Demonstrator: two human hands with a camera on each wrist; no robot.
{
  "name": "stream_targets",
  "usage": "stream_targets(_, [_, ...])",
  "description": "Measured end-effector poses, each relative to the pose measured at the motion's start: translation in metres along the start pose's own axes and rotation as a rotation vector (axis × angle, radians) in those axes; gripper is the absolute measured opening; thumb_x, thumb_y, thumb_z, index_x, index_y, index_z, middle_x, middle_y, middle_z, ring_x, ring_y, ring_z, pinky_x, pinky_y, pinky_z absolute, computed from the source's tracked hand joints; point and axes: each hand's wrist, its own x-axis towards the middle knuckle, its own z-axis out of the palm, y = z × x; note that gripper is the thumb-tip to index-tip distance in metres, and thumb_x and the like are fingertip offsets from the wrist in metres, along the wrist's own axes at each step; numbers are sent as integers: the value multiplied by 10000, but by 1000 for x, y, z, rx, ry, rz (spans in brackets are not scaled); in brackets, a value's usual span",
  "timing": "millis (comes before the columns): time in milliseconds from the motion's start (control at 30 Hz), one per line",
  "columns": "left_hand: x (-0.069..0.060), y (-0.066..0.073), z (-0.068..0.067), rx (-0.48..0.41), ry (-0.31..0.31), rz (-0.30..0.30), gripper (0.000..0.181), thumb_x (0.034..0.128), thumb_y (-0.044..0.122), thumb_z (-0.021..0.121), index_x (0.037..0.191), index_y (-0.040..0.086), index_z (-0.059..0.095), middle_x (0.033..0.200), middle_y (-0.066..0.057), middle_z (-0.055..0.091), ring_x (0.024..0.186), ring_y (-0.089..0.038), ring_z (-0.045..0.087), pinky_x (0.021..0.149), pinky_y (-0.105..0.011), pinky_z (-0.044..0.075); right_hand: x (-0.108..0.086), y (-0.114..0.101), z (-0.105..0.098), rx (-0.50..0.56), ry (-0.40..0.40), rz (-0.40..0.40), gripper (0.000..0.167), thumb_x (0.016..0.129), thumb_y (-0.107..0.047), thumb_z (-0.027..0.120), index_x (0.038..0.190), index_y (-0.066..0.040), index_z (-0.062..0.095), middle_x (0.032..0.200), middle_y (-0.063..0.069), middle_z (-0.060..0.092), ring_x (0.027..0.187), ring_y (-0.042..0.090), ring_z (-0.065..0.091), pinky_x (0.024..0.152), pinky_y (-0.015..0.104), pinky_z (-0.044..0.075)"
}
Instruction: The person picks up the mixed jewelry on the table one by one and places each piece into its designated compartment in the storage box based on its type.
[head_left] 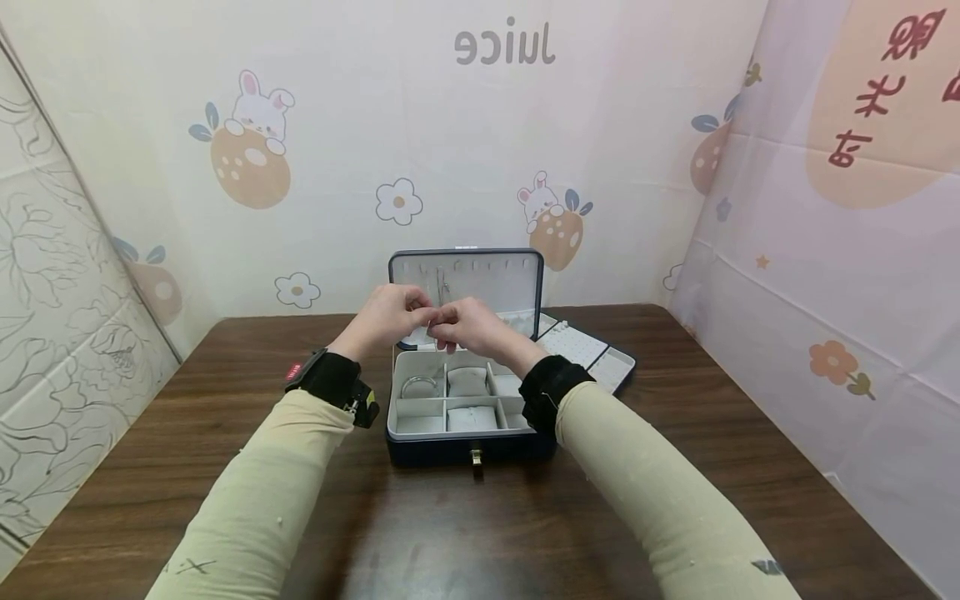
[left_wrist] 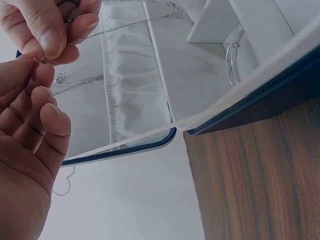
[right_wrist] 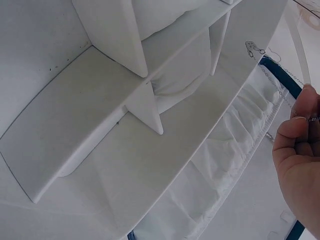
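My left hand (head_left: 392, 317) and right hand (head_left: 476, 327) meet fingertip to fingertip in front of the raised lid of a jewelry box (head_left: 423, 452). Between them is a thin silver necklace (left_wrist: 120, 27); both hands pinch it at thumb and fingertips, seen in the left wrist view. Its chain hangs in a loop from the fingers, over the box, and the loop's end shows in the right wrist view as a bunched clasp-like part (right_wrist: 252, 48). Another necklace (head_left: 442, 287) hangs on the lid's inner side. A silver bangle (head_left: 418, 386) lies in the back left compartment.
White cushions (head_left: 468, 382) fill the middle compartments. A white lift-out tray (head_left: 611, 369) with small jewelry lies behind the box to the right. A gathered fabric pocket (left_wrist: 135, 75) runs along the lid. The box stands on a brown wooden table (head_left: 480, 533), a printed cloth behind.
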Motion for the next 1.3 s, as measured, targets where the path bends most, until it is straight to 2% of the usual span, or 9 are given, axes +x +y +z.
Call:
stream_targets(267, [0, 0, 1, -12, -12, -14, 138, 1019, 175, 639, 1010, 67, 725, 938, -73, 705, 827, -225, 597, 721, -350, 497, -2, -1, -2, -62, -22, 13, 230, 1020, -185, 638, 1091, 5, 746, 963, 130, 729, 832, 168, 618, 703, 263, 502])
stream_targets(433, [-1, 1, 2, -3, -20, -17, 149, 1026, 183, 630, 1032, 72, 729, 953, -73, 710, 845, -229, 601, 747, -365, 500, -4, -3, -5, -83, -45, 24, 237, 1011, -200, 651, 1106, -12, 758, 1039, 104, 734, 921, 224, 634, 717, 264, 501])
stream_targets(567, [-1, -1, 4, 4, -35, -22, 144, 1027, 178, 626, 1036, 77, 729, 949, -63, 711, 846, -223, 608, 755, -374, 502, -5, -3, -7, -96, -38, 23, 223, 1004, -204, 664, 1089, -28, 771, 1033, 46, 736, 965, 285, 646, 720, 279, 495])
stream_targets(700, [-2, -3, 6, -6, -43, -32, 131, 1025, 161, 627, 1060, 77, 721, 975, -64, 715, 886, -224, 626, 780, -380, 521, -8, -4, -11, -110, -34, 21, 233, 1001, -208, 667, 1109, -28, 770, 1046, 40, 732, 970, 270, 654, 733, 282, 507])
stream_targets(833, [-3, -5, 8, -23, -24, -38, 116, 1021, 148, 630, 1078, 71, 695, 1007, -87, 709, 922, -246, 640, 798, -397, 539, -10, -4, -15, -124, -38, 25, 242, 997, -214, 669, 1125, -33, 768, 1045, 44, 739, 924, 201, 652, 742, 280, 517])
stream_targets(933, [-4, -7, 10, 24, -4, -24, 138, 1024, 135, 618, 1092, 51, 703, 1035, -106, 715, 956, -263, 659, 828, -418, 550, -13, -4, -19, -125, -42, 26, 232, 1001, -210, 663, 1119, -42, 771, 1042, 62, 741, 889, 167, 637, 743, 286, 511])
stream_targets(1067, [-5, -8, 14, 178, 1, 12, 217, 1028, 126, 593, 1175, 44, 729, 1169, -121, 703, 1095, -290, 663, 916, -454, 543, -15, -4, -24, -120, -39, 26, 245, 1008, -218, 653, 1124, -36, 767, 1055, 107, 736, 915, 230, 638, 748, 298, 499])
stream_targets(1200, [-8, -7, 18, 299, -8, -1, 290, 1026, 141, 586, 1288, 80, 696, 1320, -119, 627, 1186, -316, 630, 921, -479, 543, -17, -5, -29, -113, -34, 30, 251, 1007, -228, 654, 1114, -28, 763, 1036, 135, 722, 972, 350, 628, 756, 314, 496])
stream_targets(1300, [-9, -6, 21, 349, -10, -22, 323, 1022, 144, 587, 1330, 94, 671, 1359, -109, 600, 1188, -316, 629, 895, -480, 550, -17, -6, -32, -105, -26, 40, 247, 1005, -232, 659, 1108, -34, 764, 1020, 129, 714, 994, 388, 617, 764, 331, 501])
